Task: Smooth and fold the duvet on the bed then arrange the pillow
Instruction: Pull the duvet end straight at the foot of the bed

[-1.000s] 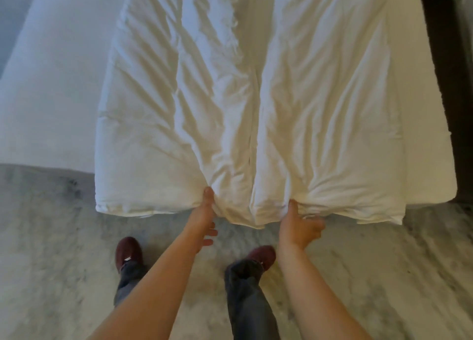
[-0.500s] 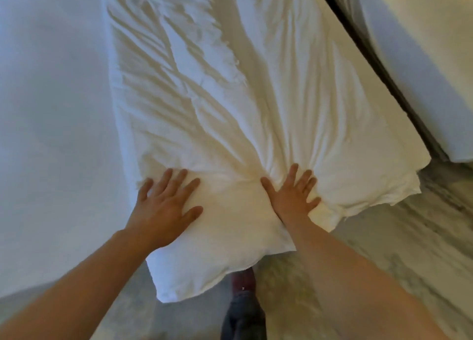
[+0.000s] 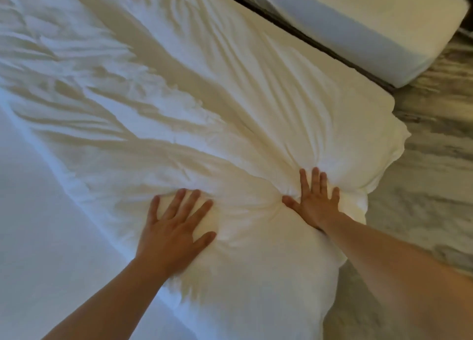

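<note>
White duvet [image 3: 204,114] lies lengthwise on the bed [image 3: 38,224], folded into a strip but creased. Left hand [image 3: 174,227] and right hand [image 3: 316,201] both flat, fingers spread, pressing its near end, holding nothing. Smoothing underway; more folding and pillow left, pillow not in view

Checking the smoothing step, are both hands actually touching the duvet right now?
Touching. The head view shows the left hand and the right hand pressed flat, fingers spread, into the duvet, with creases gathering around them.
</note>
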